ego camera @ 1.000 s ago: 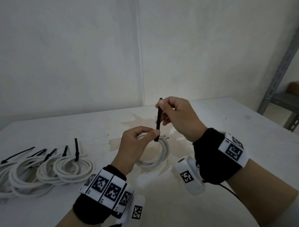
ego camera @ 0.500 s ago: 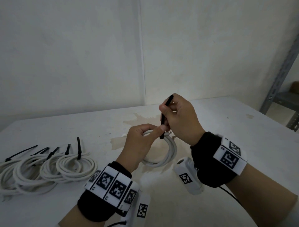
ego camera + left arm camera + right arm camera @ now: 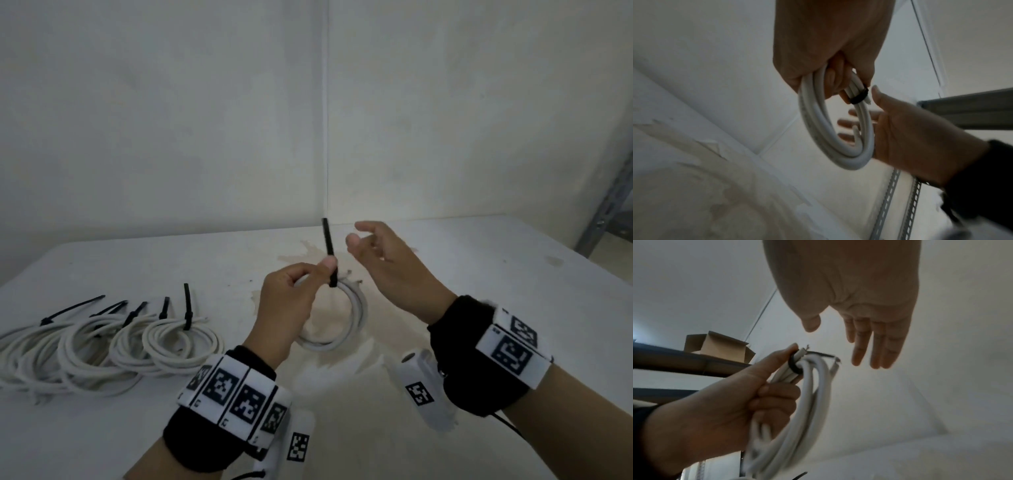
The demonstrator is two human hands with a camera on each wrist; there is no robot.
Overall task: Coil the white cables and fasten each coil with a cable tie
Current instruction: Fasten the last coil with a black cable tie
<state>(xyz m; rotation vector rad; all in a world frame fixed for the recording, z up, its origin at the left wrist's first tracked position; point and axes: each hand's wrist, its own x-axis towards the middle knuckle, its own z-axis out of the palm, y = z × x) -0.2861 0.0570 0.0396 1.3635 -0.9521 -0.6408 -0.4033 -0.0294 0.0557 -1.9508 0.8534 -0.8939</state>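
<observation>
Above the table (image 3: 479, 274), near its middle, the left hand (image 3: 284, 308) grips a white coil (image 3: 346, 329) held clear of the surface. Fingers and thumb are curled round the bundled turns at the top of the loop; the rest of the loop hangs below the fist. A black tie (image 3: 329, 250) is closed round the turns just beside the thumb, and its free tail stands nearly upright above the hand. In the left wrist view the tie's band (image 3: 859, 97) wraps the strands tightly, with a cut cable end poking out next to it.

The right hand (image 3: 387, 267) is released: fingers straight and slightly spread, thumb apart, holding nothing. It sits just right of the tail without touching it. The right wrist view confirms the bare palm and extended fingers (image 3: 875, 344), near the coil but clear of it.

On the table's left side lie the finished coils (image 3: 113, 346), overlapping in a row, each with a black tie tail sticking up or slanting away. A brown stain (image 3: 308, 253) marks the tabletop under the hands. A metal shelf (image 3: 603, 212) stands at far right; a cardboard box (image 3: 719, 345) sits on it.
</observation>
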